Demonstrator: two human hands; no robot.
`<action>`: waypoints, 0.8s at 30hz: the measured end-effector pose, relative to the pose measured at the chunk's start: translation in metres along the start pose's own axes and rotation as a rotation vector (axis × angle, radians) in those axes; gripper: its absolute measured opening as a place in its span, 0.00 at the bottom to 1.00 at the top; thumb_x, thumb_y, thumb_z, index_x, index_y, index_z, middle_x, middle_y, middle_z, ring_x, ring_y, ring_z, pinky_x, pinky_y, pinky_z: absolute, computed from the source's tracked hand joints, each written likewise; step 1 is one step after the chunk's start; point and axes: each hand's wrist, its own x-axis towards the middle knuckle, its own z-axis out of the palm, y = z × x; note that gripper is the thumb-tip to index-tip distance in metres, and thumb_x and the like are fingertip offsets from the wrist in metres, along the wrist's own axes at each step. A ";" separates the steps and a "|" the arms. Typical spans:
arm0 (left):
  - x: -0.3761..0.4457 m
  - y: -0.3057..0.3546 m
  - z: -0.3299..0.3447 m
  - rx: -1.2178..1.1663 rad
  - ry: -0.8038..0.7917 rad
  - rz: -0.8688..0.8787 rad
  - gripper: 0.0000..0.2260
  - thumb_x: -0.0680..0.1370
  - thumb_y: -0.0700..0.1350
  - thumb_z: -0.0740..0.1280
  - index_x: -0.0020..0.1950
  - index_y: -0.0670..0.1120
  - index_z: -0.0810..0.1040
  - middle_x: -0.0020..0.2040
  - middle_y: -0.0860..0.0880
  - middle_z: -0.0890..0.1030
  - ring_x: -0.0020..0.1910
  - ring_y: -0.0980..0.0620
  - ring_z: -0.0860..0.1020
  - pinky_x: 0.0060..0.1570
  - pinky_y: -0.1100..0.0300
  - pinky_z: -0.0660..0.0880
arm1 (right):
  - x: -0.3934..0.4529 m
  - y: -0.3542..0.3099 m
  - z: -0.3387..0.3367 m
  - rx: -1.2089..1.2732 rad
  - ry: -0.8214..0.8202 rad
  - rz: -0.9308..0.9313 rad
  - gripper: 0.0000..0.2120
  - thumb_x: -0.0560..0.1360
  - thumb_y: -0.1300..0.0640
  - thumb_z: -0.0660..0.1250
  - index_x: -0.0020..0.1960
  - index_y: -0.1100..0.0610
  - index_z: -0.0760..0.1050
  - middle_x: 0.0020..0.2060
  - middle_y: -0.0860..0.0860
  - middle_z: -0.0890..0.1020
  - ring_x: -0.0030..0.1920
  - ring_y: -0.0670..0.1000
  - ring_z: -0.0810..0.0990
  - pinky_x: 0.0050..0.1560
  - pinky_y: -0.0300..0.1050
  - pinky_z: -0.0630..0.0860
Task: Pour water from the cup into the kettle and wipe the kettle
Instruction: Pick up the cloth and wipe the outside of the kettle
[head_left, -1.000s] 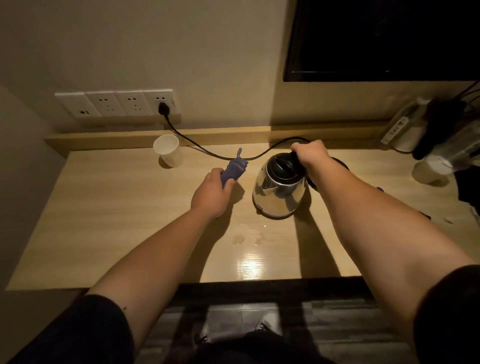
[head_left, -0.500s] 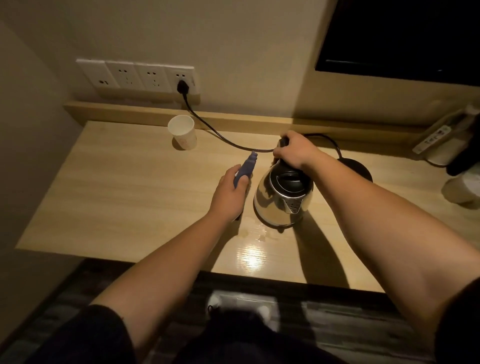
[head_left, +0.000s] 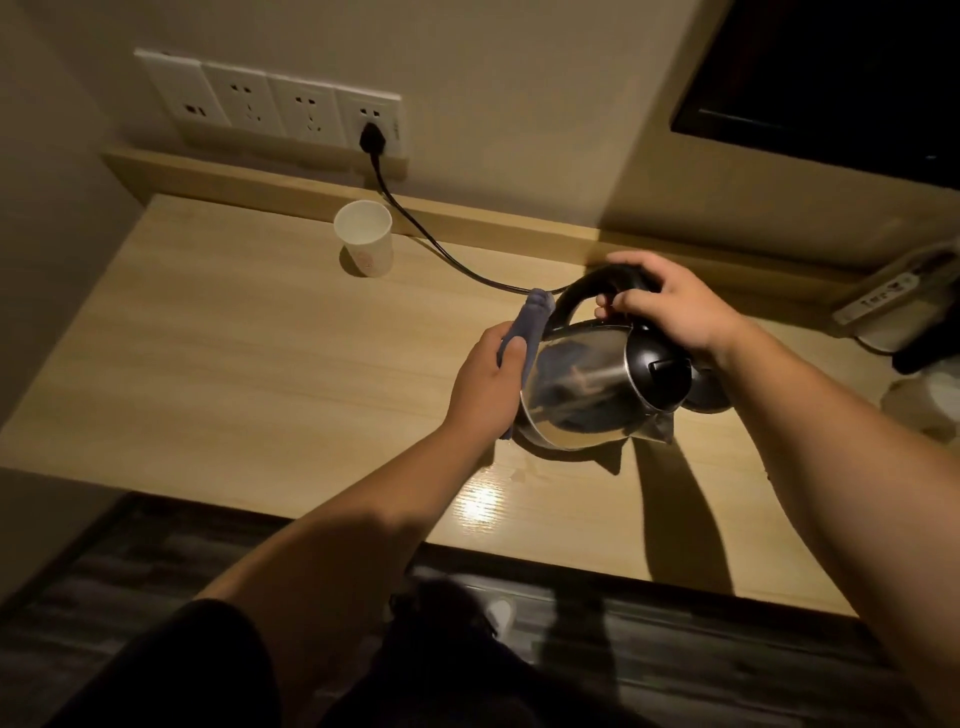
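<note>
Now my right hand (head_left: 675, 306) clamps the tilted steel kettle's (head_left: 582, 384) black handle (head_left: 597, 283); my left hand (head_left: 491, 382) grips the blue cloth (head_left: 530, 325), should rub its underside firmly

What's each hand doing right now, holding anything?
Left hand: closed on the blue cloth, pressing it against the kettle.
Right hand: closed on the kettle's black handle, kettle tilted.

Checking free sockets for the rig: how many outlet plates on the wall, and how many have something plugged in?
4 plates in a row: far-left plate, second plate, third plate, right-end plate. Only the right-end one holds a plug. None appear hidden.
</note>
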 end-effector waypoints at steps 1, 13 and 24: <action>-0.001 0.001 0.002 0.029 -0.002 0.028 0.15 0.83 0.52 0.54 0.68 0.54 0.69 0.59 0.53 0.76 0.55 0.56 0.75 0.46 0.63 0.72 | -0.001 0.001 0.001 0.048 0.002 0.009 0.24 0.77 0.65 0.67 0.70 0.51 0.70 0.55 0.56 0.83 0.55 0.55 0.84 0.62 0.51 0.78; -0.023 0.019 0.030 0.604 0.102 0.413 0.20 0.82 0.53 0.54 0.75 0.55 0.63 0.64 0.50 0.67 0.60 0.52 0.67 0.53 0.56 0.74 | 0.005 0.003 0.011 -0.097 0.036 -0.067 0.23 0.77 0.54 0.67 0.71 0.44 0.70 0.61 0.52 0.77 0.54 0.50 0.79 0.47 0.43 0.76; -0.019 0.016 0.040 0.585 0.071 0.430 0.20 0.84 0.52 0.50 0.76 0.52 0.62 0.74 0.51 0.66 0.73 0.52 0.63 0.69 0.49 0.66 | 0.001 -0.001 0.018 -0.017 0.061 -0.064 0.19 0.80 0.52 0.65 0.70 0.45 0.71 0.61 0.52 0.78 0.55 0.51 0.79 0.46 0.41 0.74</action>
